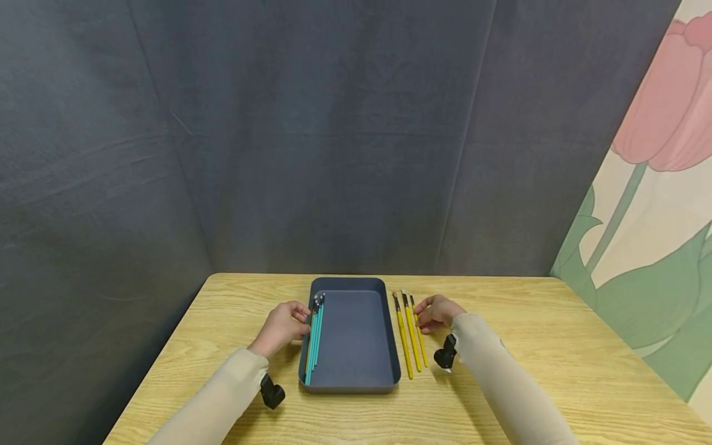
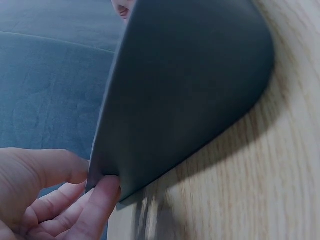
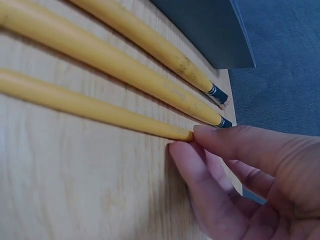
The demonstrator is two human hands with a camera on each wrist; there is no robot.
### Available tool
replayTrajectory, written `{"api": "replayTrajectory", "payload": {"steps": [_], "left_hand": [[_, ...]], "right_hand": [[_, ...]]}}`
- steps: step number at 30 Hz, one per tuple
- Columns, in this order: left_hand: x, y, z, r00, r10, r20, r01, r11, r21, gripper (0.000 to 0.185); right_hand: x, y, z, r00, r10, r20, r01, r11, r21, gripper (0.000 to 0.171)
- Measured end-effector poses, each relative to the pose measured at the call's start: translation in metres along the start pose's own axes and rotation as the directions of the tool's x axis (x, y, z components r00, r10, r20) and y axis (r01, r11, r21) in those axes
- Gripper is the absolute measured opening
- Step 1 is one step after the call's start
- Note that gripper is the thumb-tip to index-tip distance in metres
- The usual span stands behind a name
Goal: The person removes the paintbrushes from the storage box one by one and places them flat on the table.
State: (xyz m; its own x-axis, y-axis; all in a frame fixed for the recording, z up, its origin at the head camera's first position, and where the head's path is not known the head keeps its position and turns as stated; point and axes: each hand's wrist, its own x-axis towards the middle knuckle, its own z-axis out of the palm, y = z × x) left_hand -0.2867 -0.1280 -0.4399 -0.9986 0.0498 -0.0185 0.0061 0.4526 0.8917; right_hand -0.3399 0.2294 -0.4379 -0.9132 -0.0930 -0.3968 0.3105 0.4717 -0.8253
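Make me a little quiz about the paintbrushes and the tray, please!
1. How many yellow-handled paintbrushes lie on the light wooden table?
2. True or false: the teal-handled paintbrushes lie along the right wall of the dark blue plastic tray.
3. Which brush does the right hand pinch: A the one nearest the tray, B the middle one, C the one farthest from the tray?

Key: 1. Three. 2. False: they lie along the left wall, by the left hand. 3. C, at its brush end.
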Motion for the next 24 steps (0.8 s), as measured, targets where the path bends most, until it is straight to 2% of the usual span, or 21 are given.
{"api": "replayTrajectory", "payload": {"steps": [6, 14, 24], "left_hand": [[0.000, -0.001, 0.001, 1.000, -0.005, 0.002, 0.005, 1.000, 0.005, 0.030], [0.000, 0.001, 0.000, 1.000, -0.007, 0.006, 0.007, 1.000, 0.017, 0.029], [-0.001, 0.002, -0.001, 1.000, -0.007, 0.011, 0.007, 1.000, 0.024, 0.030]], "right_hand": [[-0.007, -0.001, -0.004, 0.999, -0.035, 0.024, 0.034, 0.999, 0.014, 0.029], [-0.013, -0.010, -0.010, 0.992, -0.095, 0.082, 0.088, 0.993, 0.085, 0.040], [-0.019, -0.036, 0.000, 0.974, -0.168, 0.149, 0.146, 0.978, 0.150, 0.040]]}}
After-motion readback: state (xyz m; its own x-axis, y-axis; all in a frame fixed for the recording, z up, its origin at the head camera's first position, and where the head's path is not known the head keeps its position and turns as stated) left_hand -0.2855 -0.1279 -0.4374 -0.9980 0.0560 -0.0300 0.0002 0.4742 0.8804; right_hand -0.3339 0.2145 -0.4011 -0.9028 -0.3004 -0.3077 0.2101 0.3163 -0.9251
